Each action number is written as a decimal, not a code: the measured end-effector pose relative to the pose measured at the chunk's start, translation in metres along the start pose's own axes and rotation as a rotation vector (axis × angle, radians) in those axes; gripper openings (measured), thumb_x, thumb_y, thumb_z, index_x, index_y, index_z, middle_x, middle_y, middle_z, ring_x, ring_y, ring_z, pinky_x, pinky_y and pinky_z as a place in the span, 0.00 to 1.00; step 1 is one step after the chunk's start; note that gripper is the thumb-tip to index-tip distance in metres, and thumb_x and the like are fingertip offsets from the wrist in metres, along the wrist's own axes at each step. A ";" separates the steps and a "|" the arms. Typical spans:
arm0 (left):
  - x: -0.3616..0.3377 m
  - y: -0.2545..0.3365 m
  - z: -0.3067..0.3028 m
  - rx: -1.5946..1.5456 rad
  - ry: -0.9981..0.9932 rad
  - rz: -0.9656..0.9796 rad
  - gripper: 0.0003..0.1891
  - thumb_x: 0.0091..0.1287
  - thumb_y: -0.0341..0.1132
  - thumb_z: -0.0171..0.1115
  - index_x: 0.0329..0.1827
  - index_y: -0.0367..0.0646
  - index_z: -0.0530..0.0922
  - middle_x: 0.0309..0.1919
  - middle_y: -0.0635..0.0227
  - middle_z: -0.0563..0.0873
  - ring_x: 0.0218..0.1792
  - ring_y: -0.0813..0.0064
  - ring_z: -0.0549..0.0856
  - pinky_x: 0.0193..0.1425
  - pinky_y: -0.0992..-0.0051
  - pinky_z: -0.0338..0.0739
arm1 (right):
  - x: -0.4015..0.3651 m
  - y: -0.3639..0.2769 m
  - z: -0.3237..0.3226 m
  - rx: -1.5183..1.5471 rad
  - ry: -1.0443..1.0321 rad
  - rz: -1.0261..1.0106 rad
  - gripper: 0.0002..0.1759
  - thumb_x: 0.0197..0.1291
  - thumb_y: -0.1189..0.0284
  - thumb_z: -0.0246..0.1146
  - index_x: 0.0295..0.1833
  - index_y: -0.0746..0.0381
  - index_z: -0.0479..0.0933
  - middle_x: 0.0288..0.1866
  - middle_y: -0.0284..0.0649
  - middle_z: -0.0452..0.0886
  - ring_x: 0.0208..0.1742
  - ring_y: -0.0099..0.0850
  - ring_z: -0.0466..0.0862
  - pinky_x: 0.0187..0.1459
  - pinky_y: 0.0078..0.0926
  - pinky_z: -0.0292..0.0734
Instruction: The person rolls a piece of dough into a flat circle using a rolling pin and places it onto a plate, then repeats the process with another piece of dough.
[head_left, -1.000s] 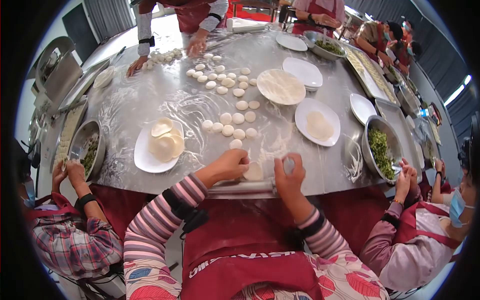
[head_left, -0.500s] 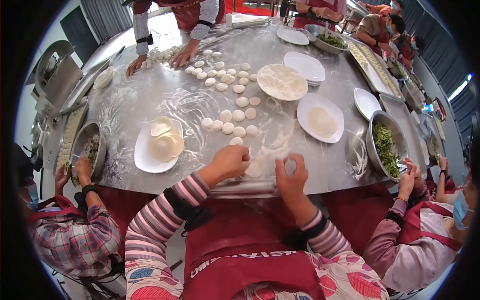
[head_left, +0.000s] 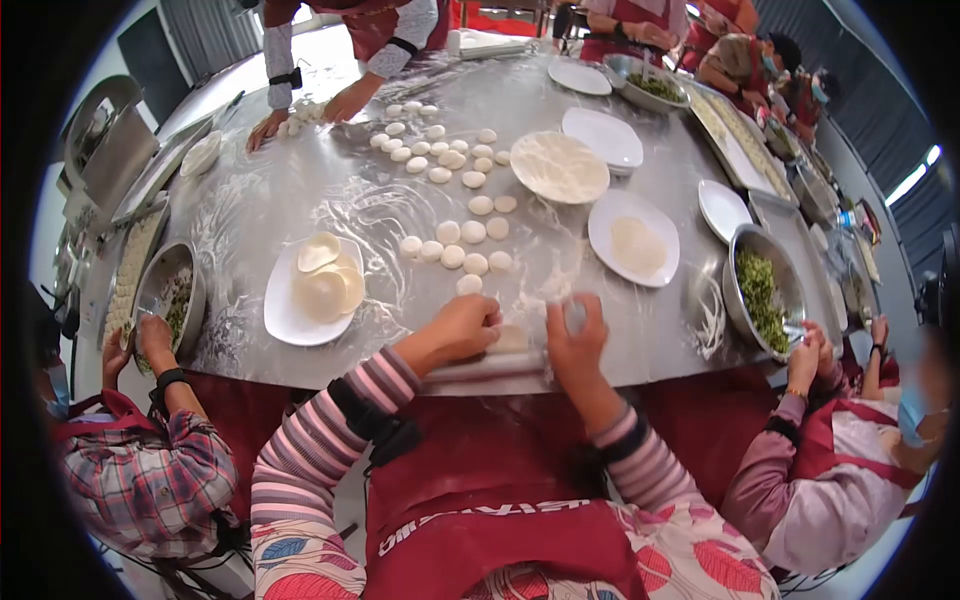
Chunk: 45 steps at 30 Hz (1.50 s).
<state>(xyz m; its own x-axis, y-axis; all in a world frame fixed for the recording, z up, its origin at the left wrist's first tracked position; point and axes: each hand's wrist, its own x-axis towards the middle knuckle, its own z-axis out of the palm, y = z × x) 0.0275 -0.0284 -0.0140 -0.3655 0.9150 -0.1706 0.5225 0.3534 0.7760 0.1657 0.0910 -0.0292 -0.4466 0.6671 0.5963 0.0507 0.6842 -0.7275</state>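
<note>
My left hand (head_left: 463, 330) is closed, its fingertips pinching the left edge of a thin round dough wrapper (head_left: 513, 338) that lies near the table's front edge. Just in front of the wrapper a rolling pin (head_left: 485, 370) lies crosswise, slightly blurred. At the pin's right end is my right hand (head_left: 577, 345), its heel over the pin and its thumb and fingers raised and apart. Beyond the wrapper several dough pieces (head_left: 473, 233) are scattered. A white plate (head_left: 283, 318) with several rolled wrappers (head_left: 325, 290) stands to the left.
To the right are another plate (head_left: 610, 218) with wrappers and a bowl of flour (head_left: 560, 167). Steel bowls of green filling stand at the right (head_left: 735, 285) and left (head_left: 195, 300). Co-workers sit on both sides; across the table a person's hands (head_left: 352, 98) gather dough pieces.
The rolling pin has shifted slightly away from me, closer over the wrapper. My right hand has moved slightly left; my left hand keeps its pinch. The view has shifted a little.
</note>
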 end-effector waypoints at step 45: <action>0.020 -0.011 -0.012 0.068 0.040 0.044 0.12 0.59 0.38 0.56 0.35 0.35 0.77 0.32 0.49 0.81 0.36 0.53 0.81 0.42 0.61 0.73 | 0.045 0.015 0.052 -0.062 0.027 -0.118 0.15 0.50 0.74 0.65 0.42 0.64 0.69 0.30 0.52 0.77 0.29 0.53 0.78 0.29 0.43 0.72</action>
<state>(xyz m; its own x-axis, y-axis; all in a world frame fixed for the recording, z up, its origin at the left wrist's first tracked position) 0.0052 -0.0165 -0.0180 -0.3710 0.9218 -0.1122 0.5889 0.3270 0.7391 0.0999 0.1158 -0.0308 -0.4284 0.5877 0.6863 0.0549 0.7751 -0.6295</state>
